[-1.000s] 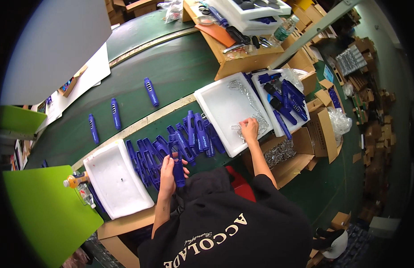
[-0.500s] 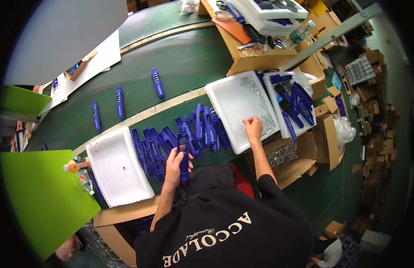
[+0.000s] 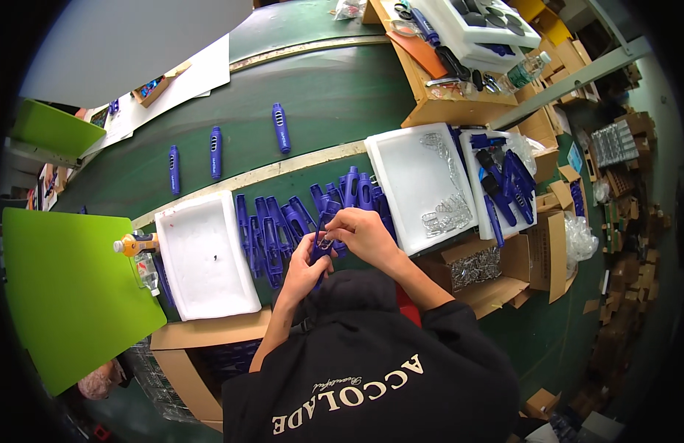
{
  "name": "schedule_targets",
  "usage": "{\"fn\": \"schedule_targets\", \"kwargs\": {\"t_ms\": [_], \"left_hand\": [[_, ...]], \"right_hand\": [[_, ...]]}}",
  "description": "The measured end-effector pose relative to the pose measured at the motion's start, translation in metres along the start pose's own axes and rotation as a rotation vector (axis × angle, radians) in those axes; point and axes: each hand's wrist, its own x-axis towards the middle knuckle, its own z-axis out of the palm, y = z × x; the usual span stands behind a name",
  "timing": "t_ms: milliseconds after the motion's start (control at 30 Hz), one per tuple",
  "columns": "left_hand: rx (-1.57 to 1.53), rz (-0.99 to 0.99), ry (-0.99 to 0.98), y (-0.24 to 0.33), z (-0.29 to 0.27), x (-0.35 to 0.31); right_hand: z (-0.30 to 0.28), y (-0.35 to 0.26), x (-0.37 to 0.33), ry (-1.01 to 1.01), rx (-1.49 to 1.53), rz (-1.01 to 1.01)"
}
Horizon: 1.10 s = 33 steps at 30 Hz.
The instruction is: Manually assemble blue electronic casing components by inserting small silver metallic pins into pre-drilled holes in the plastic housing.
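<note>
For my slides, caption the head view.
Left hand holds a blue casing, right hand close against it, beside more blue casings.

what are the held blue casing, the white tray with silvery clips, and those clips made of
Blue casing: probably moulded plastic, satin, from its uniform colour. White tray: likely polystyrene foam, matte, given its thick rounded rim. Silvery clips: apparently bare metal wire, from their glints.

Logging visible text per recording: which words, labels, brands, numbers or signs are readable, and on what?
Wording is left uncopied; only its place is given.
Black garment: large pale lettering, legible; smaller script beside it.
Rightmost blue casing of the row of three: pale marks, too small to read.
Clear bottle, upper right: label too small to read.
</note>
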Motion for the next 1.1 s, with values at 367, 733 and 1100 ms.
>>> {"fn": "schedule_targets", "kwargs": {"t_ms": [367,733,1100], "left_hand": [[0.051,0.062,0.176,0.008,0.01,-0.004],[0.115,0.168,0.389,0.023,0.036,-0.006],[0.191,0.221,0.426,0.01,0.041,-0.002]], "right_hand": [[0.016,-0.01,-0.001,0.14,-0.332,-0.298],[0.057,0.0,-0.027,0.192,0.563,0.406],[0.078,-0.001,-0.016,0.306,0.872,0.215]]}}
